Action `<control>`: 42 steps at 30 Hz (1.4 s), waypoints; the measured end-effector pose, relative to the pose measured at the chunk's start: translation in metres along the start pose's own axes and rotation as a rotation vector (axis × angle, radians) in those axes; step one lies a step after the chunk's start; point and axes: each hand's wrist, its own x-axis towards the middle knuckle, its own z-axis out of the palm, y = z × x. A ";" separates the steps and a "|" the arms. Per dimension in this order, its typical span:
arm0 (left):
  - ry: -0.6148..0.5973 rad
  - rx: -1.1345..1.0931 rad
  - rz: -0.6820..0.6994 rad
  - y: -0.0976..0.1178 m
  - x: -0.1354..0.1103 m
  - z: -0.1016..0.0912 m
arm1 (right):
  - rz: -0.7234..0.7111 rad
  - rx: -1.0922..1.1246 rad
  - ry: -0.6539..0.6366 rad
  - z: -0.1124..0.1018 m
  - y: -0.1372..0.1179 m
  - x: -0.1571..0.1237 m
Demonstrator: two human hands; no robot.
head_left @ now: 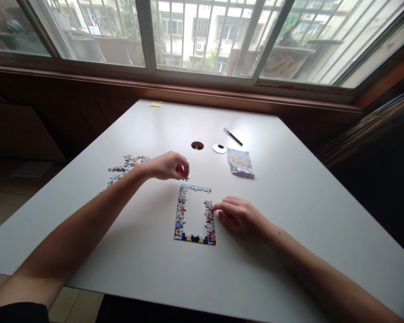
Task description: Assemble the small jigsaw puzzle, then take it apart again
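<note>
Jigsaw outline, a hollow rectangle of glossy, multicoloured interlocking pieces (181, 210), lies just below the centre of the frame, flat on a broad white bench (289, 202). From my remote view I see its left and bottom sides joined up, while a break remains at the upper right corner, between the pale blue top row and the right column.

My left hand (168, 165) hangs above the outline's upper left corner, its thumb and index finger pinching a small brownish jigsaw piece (186, 179); I can't tell whether that piece touches the bench. My right hand (242, 217) rests at the outline's right side, index finger stretched to the column's outer edge, the other fingers loosely curled, nothing visibly held.

I judge the step in hand to be fitting a piece while the right hand steadies the border. To my eye, the next move calls for turning the piece until its knobs match a neighbour, then pressing it down without shoving the thin outline apart. Where it belongs I can't tell; its print is too small to read. For checking, I'd use the creased, colourful picture sheet (240, 162) right of centre; spare jigsaw pieces (126, 166) lie scattered left of centre, partly behind my left forearm.
</note>
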 end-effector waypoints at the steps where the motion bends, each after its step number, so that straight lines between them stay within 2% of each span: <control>1: 0.020 -0.023 0.004 0.000 0.001 0.001 | 0.000 0.000 0.000 0.000 0.000 0.000; 6: 0.106 -0.094 -0.032 -0.008 0.004 0.002 | 0.003 0.007 -0.004 -0.001 -0.001 0.001; 13: 0.078 -0.181 -0.001 -0.007 0.002 0.003 | 0.000 0.001 -0.006 -0.001 -0.001 0.000; 17: 0.049 -0.268 -0.027 -0.004 0.000 0.005 | -0.001 -0.005 -0.001 -0.002 -0.001 0.001; 24: 0.037 -0.224 0.017 0.002 0.002 0.005 | -0.010 -0.015 0.004 -0.002 -0.002 0.002; 27: 0.077 -0.192 0.081 0.009 0.007 0.016 | -0.008 -0.020 -0.005 -0.003 -0.003 0.001; 35: 0.114 -0.100 0.316 0.030 0.024 0.070 | -0.015 -0.037 -0.005 -0.007 -0.005 0.000; 42: 0.104 -0.037 0.355 0.028 0.024 0.076 | -0.046 -0.002 -0.006 -0.007 -0.007 0.003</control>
